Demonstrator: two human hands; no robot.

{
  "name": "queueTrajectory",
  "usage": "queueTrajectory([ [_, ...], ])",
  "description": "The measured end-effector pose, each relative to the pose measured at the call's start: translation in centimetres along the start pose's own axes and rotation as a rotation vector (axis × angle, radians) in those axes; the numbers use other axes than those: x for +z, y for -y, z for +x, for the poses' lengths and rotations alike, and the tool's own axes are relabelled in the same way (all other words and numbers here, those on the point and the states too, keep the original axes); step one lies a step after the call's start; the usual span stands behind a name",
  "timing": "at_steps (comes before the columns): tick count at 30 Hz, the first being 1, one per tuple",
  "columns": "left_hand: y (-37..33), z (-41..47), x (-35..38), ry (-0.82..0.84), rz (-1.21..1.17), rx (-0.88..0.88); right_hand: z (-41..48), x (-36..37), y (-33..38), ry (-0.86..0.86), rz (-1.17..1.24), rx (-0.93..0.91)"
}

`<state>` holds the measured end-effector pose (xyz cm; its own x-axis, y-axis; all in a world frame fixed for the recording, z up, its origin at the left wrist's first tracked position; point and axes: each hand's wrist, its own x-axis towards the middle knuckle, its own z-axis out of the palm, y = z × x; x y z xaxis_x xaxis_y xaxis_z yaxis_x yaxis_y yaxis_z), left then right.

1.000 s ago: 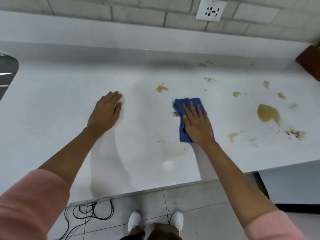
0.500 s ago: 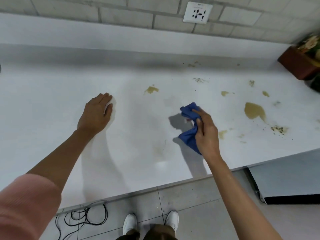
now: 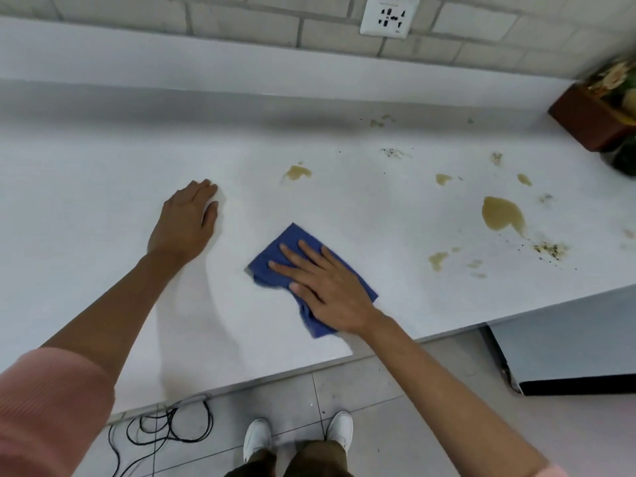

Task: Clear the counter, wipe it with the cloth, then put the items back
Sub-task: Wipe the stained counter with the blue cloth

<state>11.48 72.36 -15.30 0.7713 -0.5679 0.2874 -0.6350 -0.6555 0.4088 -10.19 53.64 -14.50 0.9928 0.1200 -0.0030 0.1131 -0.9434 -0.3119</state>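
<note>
Looks down from head height onto a white counter point(image 3: 103, 201) set against a pale tiled wall point(image 3: 241, 25). Presses a blue cloth point(image 3: 275, 251) flat onto the counter with the right hand point(image 3: 330, 290): fingers straight and spread, palm on the fabric, nothing pinched or curled round. Keeps the cloth near the counter's front edge, about mid-frame, with one end bunched under the heel of the hand. Rests the left hand point(image 3: 186, 225) palm-down on bare counter to the left of the cloth and apart from it, fingers straight and close together, holding nothing. Wears a pink sleeve point(image 3: 44, 407) on the left arm, forearm bare.

Shows brown spills on the counter, none touching the cloth: a large puddle point(image 3: 502, 215) well to the right, a smaller patch point(image 3: 437, 259) between puddle and cloth, a small stain point(image 3: 297, 172) behind the cloth toward the wall. Shows dark crumbs point(image 3: 550, 249) just beside the puddle. Includes a white wall socket point(image 3: 389, 15) at top, a blurred brown box point(image 3: 592, 122) at the far right, black cables point(image 3: 165, 428) and white shoes point(image 3: 256, 438) on the floor below.
</note>
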Motion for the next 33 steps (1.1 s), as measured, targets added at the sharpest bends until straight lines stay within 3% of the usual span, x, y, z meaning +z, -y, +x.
queueTrajectory([
  [3, -0.1, 0.0, -0.1, 0.009, -0.007, -0.011, -5.0, -0.7, -3.0, -0.039, -0.005, 0.022],
  [8, -0.5, -0.2, -0.4, 0.006, -0.006, -0.007, 2.0, -3.4, -7.3, -0.100, -0.126, 0.442],
  [10, -0.5, -0.2, -0.5, 0.009, -0.002, -0.008, 5.3, -2.7, -5.1, -0.093, -0.113, 0.410],
  [12, -0.5, -0.2, -0.4, 0.013, 0.004, -0.009, 5.2, -1.1, -2.1, -0.083, -0.074, 0.260],
  [15, -0.4, -0.1, -0.4, 0.018, 0.000, -0.015, 0.0, -0.2, -0.3, -0.011, -0.063, 0.024],
  [17, -0.3, -0.1, -0.5, 0.023, -0.005, -0.018, -2.9, -1.0, -2.6, 0.005, -0.076, 0.013],
  [22, -0.3, 0.1, -0.4, 0.024, 0.003, -0.028, 2.5, -3.9, -11.0, -0.105, -0.148, 0.416],
  [25, -0.2, 0.2, -0.2, 0.031, 0.000, -0.029, 9.8, -4.4, -12.7, -0.121, -0.191, 0.509],
  [29, -0.1, 0.2, 0.1, 0.026, 0.015, -0.054, 16.6, -4.4, -10.4, -0.102, -0.174, 0.413],
  [33, -0.2, 0.1, 0.0, 0.031, -0.009, -0.066, 13.0, -1.6, -4.1, -0.039, -0.082, 0.051],
])
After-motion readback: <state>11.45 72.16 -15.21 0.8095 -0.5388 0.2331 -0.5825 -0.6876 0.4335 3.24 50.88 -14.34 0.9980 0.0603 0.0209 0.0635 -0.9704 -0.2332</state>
